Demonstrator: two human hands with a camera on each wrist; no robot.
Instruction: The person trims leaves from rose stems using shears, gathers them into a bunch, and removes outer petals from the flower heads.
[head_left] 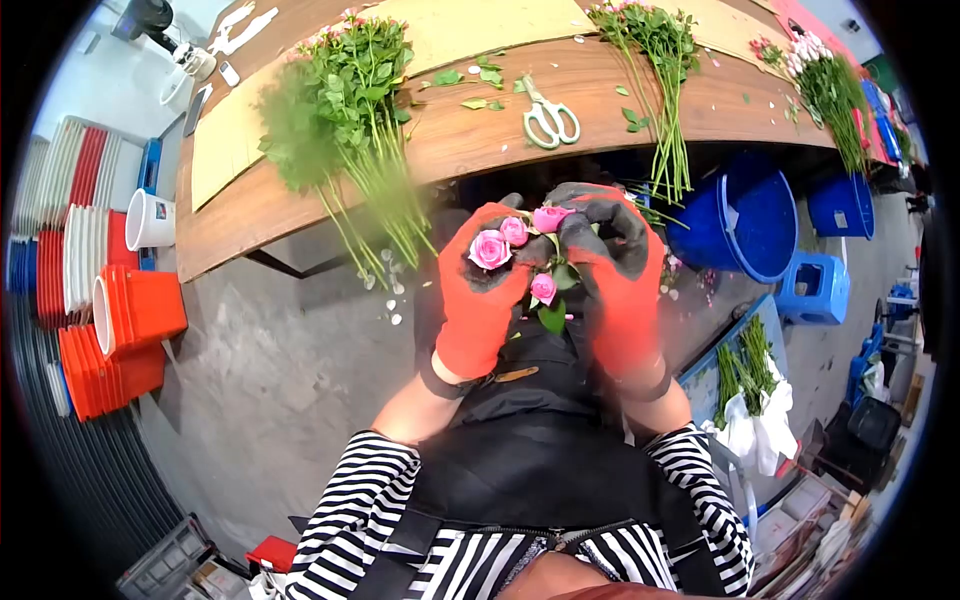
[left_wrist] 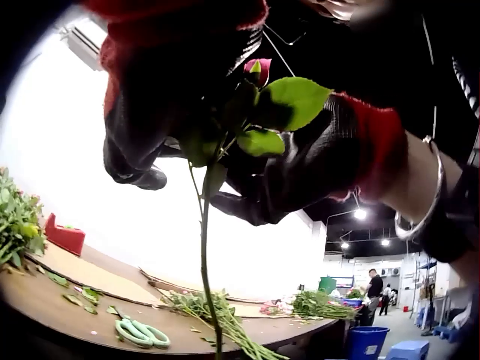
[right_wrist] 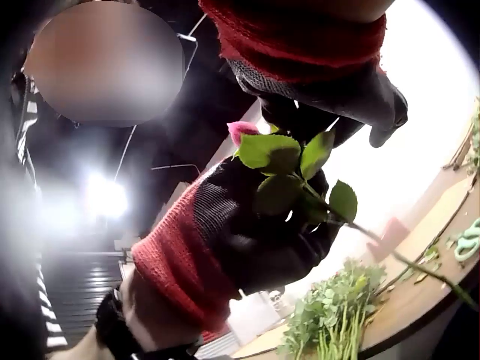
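Both hands wear red gloves with dark palms and meet in front of the black apron. A pink spray rose (head_left: 490,249) with several blooms stands between them. My left hand (head_left: 485,295) grips its stem just below the blooms. My right hand (head_left: 615,255) has its thumb and fingers bent together at the upper bloom (head_left: 551,218), pinching there. Green leaves (left_wrist: 292,105) fan out beneath the flowers, and one long stem (left_wrist: 206,262) runs down out of the left wrist view. From the right wrist view, leaves (right_wrist: 270,152) cover part of the left hand's grip.
Ahead is a wooden table (head_left: 460,150) bearing a big rose bunch (head_left: 365,80), green-handled scissors (head_left: 550,120) and another bunch (head_left: 665,60). A blue bucket (head_left: 740,225) and blue stool (head_left: 815,290) stand right. Orange bins (head_left: 140,310) stand left. Cut stems (head_left: 745,370) lie by my right elbow.
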